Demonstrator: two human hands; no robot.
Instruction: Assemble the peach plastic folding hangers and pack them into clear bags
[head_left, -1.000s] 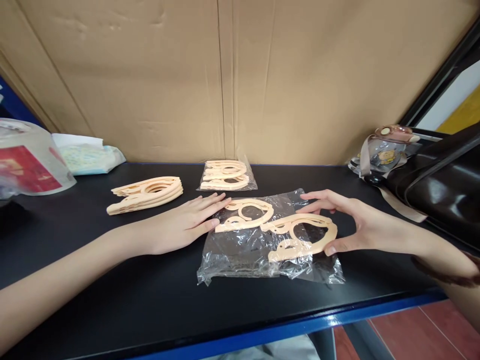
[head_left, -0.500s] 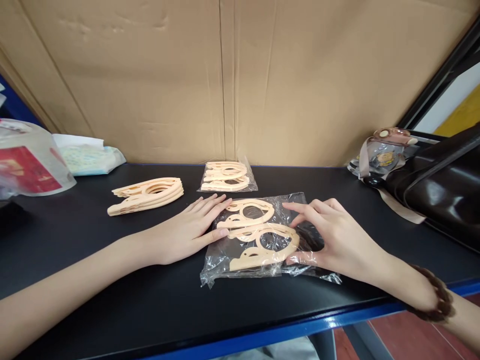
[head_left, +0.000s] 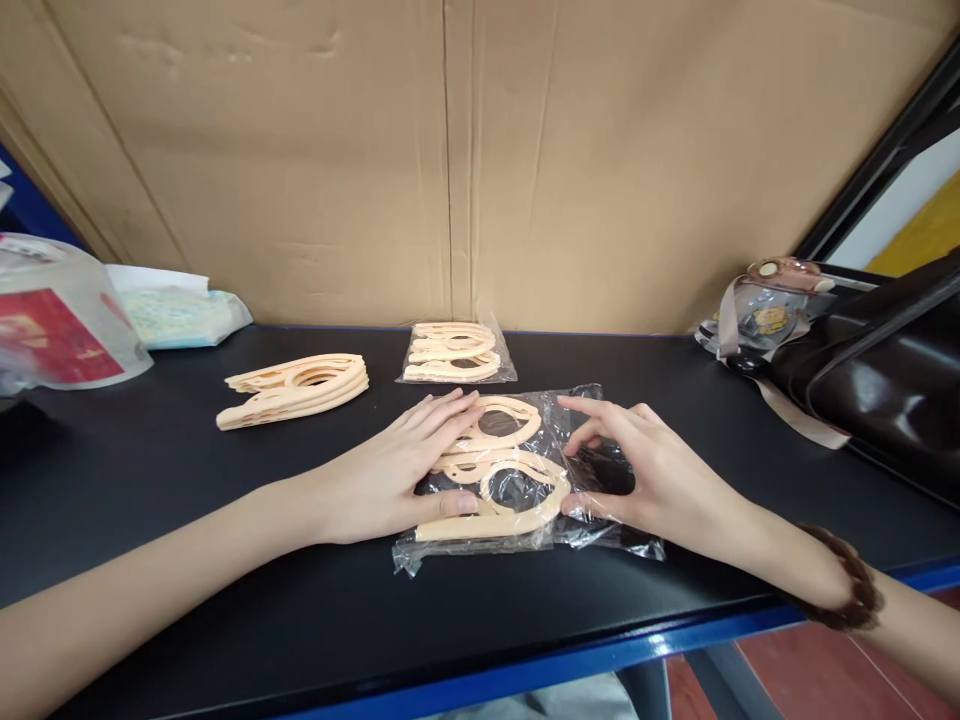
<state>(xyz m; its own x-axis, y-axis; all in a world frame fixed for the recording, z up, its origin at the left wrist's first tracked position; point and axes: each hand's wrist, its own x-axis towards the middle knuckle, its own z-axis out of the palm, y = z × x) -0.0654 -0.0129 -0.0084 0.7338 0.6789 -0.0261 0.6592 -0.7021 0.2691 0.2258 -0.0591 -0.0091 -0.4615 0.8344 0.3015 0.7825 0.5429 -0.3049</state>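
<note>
A clear plastic bag (head_left: 577, 535) lies flat on the black table, with beige folding hangers (head_left: 551, 500) inside it. My left hand (head_left: 405, 465) rests palm down across the bag's left side, fingers stretched out over the hangers and thumb on the lower one. At the right side of the bag, my right hand (head_left: 637, 465) has its thumb and fingers apart, with the thumb touching the film by the lower hanger's curved end. Its index finger reaches toward the upper right of the bag. Parts of the hangers are hidden under my left hand.
Behind the bag sits another bagged set of hangers (head_left: 454, 355). A loose stack of hangers (head_left: 300, 390) lies to the left. Tape roll (head_left: 67, 320) and a soft packet (head_left: 187, 315) stand far left; a clear bottle (head_left: 765, 310) and black bag (head_left: 877, 350) at right. Cardboard (head_left: 337, 150) closes the back.
The hangers have slid left inside the plastic bag. My right hand has shifted left with them, and my left hand now lies a little further over the bag.
</note>
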